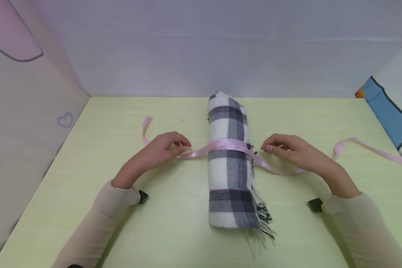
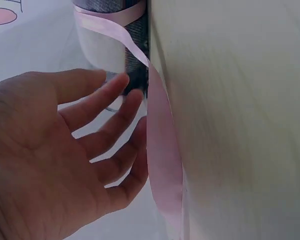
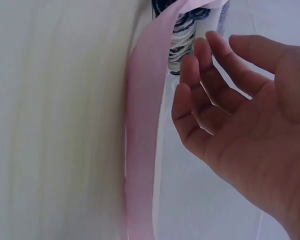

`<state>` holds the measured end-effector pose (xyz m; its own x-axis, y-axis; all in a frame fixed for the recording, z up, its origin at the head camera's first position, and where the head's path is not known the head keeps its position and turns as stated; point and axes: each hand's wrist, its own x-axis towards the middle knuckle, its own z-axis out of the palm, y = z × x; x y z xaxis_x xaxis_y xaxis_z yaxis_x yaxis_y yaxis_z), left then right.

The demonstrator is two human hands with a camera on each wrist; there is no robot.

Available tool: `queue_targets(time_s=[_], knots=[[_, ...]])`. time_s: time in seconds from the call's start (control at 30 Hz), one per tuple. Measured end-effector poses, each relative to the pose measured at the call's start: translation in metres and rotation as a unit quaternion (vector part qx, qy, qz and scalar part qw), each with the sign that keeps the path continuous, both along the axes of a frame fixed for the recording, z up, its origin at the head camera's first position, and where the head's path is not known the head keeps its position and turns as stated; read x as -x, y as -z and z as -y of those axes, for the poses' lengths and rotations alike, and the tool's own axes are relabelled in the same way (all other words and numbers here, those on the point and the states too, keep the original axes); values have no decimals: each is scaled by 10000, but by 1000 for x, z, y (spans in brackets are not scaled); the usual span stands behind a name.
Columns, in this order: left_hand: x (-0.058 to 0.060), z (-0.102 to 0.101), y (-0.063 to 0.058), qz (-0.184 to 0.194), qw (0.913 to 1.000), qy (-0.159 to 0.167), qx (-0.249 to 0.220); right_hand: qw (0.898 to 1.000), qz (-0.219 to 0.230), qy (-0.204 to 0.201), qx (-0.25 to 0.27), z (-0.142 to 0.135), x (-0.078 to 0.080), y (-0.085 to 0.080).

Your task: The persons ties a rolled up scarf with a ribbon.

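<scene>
A rolled plaid scarf in white, grey and black lies lengthwise on the table, its fringe spilling out at the lower right. Around its middle runs a pink satin ribbon, looking doubled on top, with a loose tail out to each side. My left hand hovers left of the roll beside one tail; its loosely bent fingers hold nothing in the left wrist view. On the other side, my right hand is above the other tail, fingers relaxed and nothing gripped. The scarf's underside is hidden.
The pale yellow-green table meets a whitish back wall. Printed side panels stand left and right, the left one with a heart. The ribbon's right end reaches close to the table's right edge.
</scene>
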<state>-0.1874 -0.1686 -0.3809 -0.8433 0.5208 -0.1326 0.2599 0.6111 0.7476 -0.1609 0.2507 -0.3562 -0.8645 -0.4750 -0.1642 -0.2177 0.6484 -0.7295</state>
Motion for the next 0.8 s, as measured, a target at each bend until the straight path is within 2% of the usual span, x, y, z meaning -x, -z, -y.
queue_targets(time_s=[0.1, 0.17, 0.23, 0.3, 0.33, 0.4, 0.43, 0.5, 0.53, 0.57, 0.63, 0.67, 0.7, 0.77, 0.8], knots=[[-7, -1, -3, -100, 9992, -354, -131, 9994, -67, 212, 266, -1, -8, -3], [-14, -3, -4, -17, 9974, -622, -358, 9980, 2, 324, 543, -1, -15, -4], [-23, -6, -5, 310, 9921, -874, -840, 9953, 161, 478, 825, 0, -24, -5], [-32, -9, -6, 856, 9795, -1059, -1486, 9907, 381, 668, 1124, 0, -33, -7], [-37, -11, -7, 1225, 9683, -1143, -1851, 9871, 522, 759, 1313, 1, -37, -7], [-47, -16, -7, 2031, 9365, -1290, -2550, 9734, 877, 969, 1884, 1, -47, -6], [-51, -18, -7, 2425, 9174, -1312, -2871, 9634, 1083, 1051, 2214, 1, -52, -5], [-60, -22, -5, 3103, 8798, -1286, -3364, 9366, 1532, 1157, 2933, 2, -62, -2], [-64, -23, -5, 3426, 8575, -1280, -3618, 9176, 1785, 1197, 3345, 2, -67, 0], [-67, -25, -4, 3699, 8374, -1246, -3827, 8937, 2105, 1220, 3769, 3, -73, 3], [-73, -28, -3, 4212, 7927, -1197, -4241, 8346, 2736, 1176, 4634, 4, -83, 7], [-76, -29, -2, 4433, 7714, -1185, -4409, 7977, 3046, 1103, 5087, 5, -88, 10], [-78, -31, -1, 4624, 7510, -1201, -4558, 7560, 3373, 1017, 5517, 6, -92, 12], [-81, -35, 0, 4908, 7166, -1312, -4779, 6688, 3967, 839, 6231, 10, -100, 16], [-82, -37, 1, 5003, 7014, -1387, -4883, 6317, 4177, 738, 6489, 12, -104, 19]])
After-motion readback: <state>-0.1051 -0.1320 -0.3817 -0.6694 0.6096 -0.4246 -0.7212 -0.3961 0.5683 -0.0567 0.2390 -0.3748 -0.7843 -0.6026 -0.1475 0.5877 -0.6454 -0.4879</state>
